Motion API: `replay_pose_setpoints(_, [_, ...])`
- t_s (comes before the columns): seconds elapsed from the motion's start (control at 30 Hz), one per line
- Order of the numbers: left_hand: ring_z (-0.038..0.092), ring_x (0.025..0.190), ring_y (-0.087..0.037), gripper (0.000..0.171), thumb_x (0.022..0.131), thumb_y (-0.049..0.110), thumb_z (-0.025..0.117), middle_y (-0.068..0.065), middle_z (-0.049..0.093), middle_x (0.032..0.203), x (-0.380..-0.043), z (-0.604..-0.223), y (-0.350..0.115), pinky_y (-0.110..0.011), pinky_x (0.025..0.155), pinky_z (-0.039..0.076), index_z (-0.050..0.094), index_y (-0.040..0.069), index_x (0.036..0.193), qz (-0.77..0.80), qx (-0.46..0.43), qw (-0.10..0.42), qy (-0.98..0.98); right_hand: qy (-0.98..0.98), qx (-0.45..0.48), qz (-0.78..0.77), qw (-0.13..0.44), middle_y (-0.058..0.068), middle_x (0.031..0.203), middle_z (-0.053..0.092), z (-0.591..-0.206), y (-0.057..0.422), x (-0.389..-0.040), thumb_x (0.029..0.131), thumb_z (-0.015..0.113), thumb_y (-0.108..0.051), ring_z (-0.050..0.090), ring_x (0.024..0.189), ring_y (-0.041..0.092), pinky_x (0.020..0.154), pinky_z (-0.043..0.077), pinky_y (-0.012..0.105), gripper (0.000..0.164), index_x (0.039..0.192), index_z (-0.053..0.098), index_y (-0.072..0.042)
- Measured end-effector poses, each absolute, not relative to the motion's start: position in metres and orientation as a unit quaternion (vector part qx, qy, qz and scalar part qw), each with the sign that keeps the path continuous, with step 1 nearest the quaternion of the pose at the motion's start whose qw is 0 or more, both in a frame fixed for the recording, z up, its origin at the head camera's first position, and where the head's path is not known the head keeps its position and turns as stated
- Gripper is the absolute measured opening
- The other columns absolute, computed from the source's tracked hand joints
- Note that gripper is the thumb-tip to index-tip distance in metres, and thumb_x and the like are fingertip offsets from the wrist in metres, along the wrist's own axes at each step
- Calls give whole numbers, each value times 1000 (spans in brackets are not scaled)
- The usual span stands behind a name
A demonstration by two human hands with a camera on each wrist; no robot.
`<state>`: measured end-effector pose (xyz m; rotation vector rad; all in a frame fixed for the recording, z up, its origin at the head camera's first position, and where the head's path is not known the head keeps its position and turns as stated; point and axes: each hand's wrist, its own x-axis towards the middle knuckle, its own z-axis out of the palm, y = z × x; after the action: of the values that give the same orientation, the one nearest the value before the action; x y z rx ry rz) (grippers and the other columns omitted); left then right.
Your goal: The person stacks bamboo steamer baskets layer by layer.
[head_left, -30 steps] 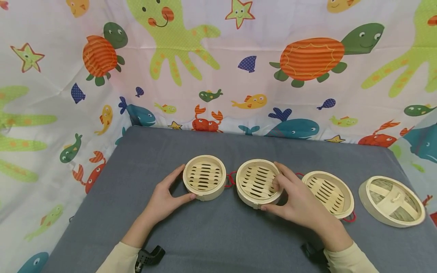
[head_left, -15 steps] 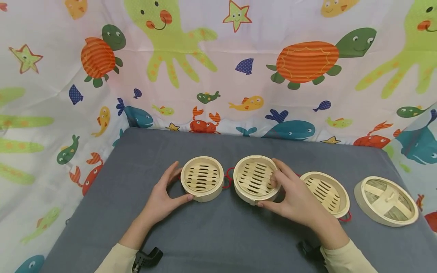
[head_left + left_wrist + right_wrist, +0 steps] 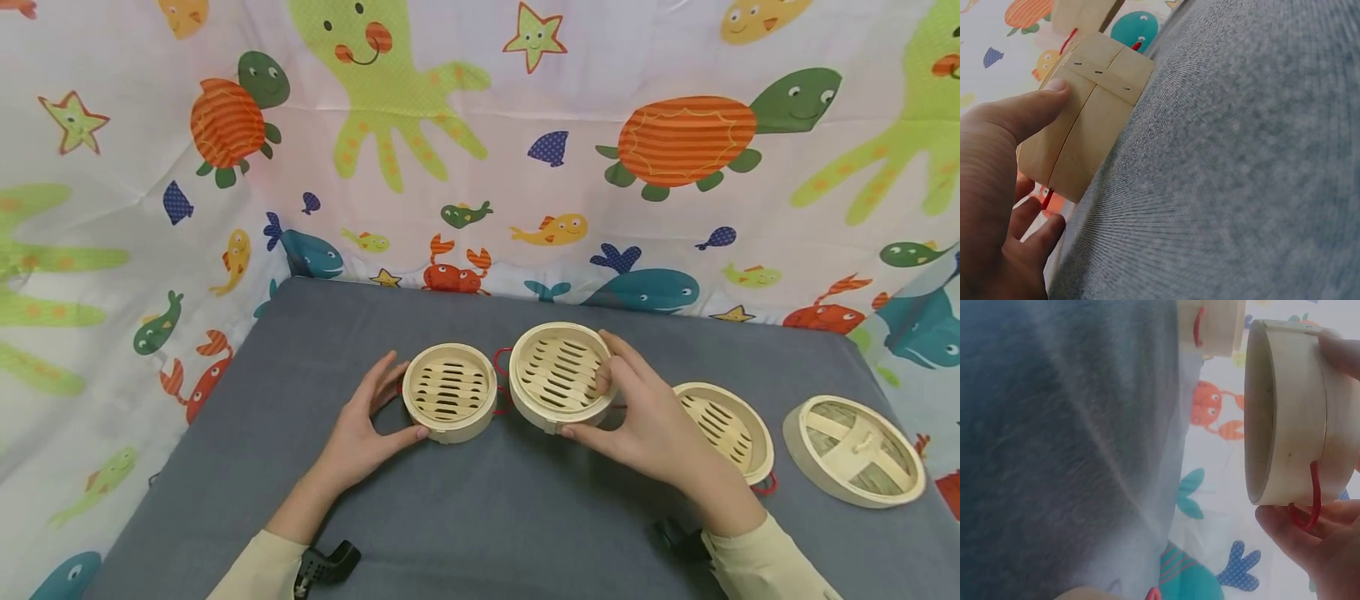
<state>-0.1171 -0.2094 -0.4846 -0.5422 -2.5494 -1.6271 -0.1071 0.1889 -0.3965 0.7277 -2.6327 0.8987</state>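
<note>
My left hand holds a small round bamboo steamer basket that rests on the cloth. Its thumb presses the near wall in the left wrist view, with the other fingers round the far side. My right hand grips a second bamboo steamer basket between thumb and fingers, just right of the first. That basket is lifted off the table and slightly tilted; its hollow underside and a red loop handle show in the right wrist view. Slatted floors are visible inside both baskets from above.
A third steamer basket lies on the grey tablecloth behind my right wrist. Further right is a woven steamer lid with a cross band. A curtain printed with sea animals hangs along the back and left.
The right hand has raised its basket off the table and moved it a little away from me and left. The left hand and its basket stay in place.
</note>
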Motion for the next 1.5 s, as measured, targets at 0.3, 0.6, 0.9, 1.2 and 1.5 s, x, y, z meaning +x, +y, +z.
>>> replay_pose_setpoints(0.3, [40, 139, -16, 110, 75, 27, 89, -6, 39, 155, -117, -485, -208, -35, 108, 42, 17, 33, 159, -559, -185, 35, -808, -905, 256, 317, 121, 7, 157, 32, -394, 176, -114, 68, 84, -61, 44, 136, 29, 71, 58, 33, 58, 90, 44, -24])
replay_pose_setpoints(0.6, [41, 139, -23, 110, 75, 21, 89, -8, 40, 154, -116, -485, -209, -42, 107, 43, 19, 29, 160, -557, -199, 48, -805, -893, 271, 342, 113, 10, 157, 32, -394, 163, -121, 69, 85, -58, 41, 137, 28, 73, 57, 35, 59, 92, 44, -23])
replay_pose_setpoints(0.9, [45, 134, -38, 109, 73, 3, 88, -21, 42, 150, -108, -463, -200, -55, 102, 43, 21, 17, 159, -553, -220, 79, -800, -888, 291, 336, 116, 8, 158, 31, -396, 150, -128, 70, 83, -60, 42, 137, 28, 73, 55, 36, 58, 91, 43, -22])
replay_pose_setpoints(1.2, [45, 136, -28, 110, 74, 8, 89, -16, 41, 152, -116, -481, -205, -47, 102, 46, 21, 23, 159, -554, -221, 71, -799, -878, 303, 352, 116, 7, 158, 31, -400, 139, -132, 72, 82, -59, 40, 138, 23, 71, 56, 37, 57, 92, 42, -24])
replay_pose_setpoints(1.5, [44, 135, -38, 109, 75, 1, 86, -22, 40, 151, -109, -463, -201, -55, 101, 44, 20, 17, 159, -567, -232, 67, -787, -874, 313, 353, 118, 7, 157, 31, -400, 126, -136, 72, 81, -60, 41, 137, 22, 73, 51, 32, 57, 91, 42, -24])
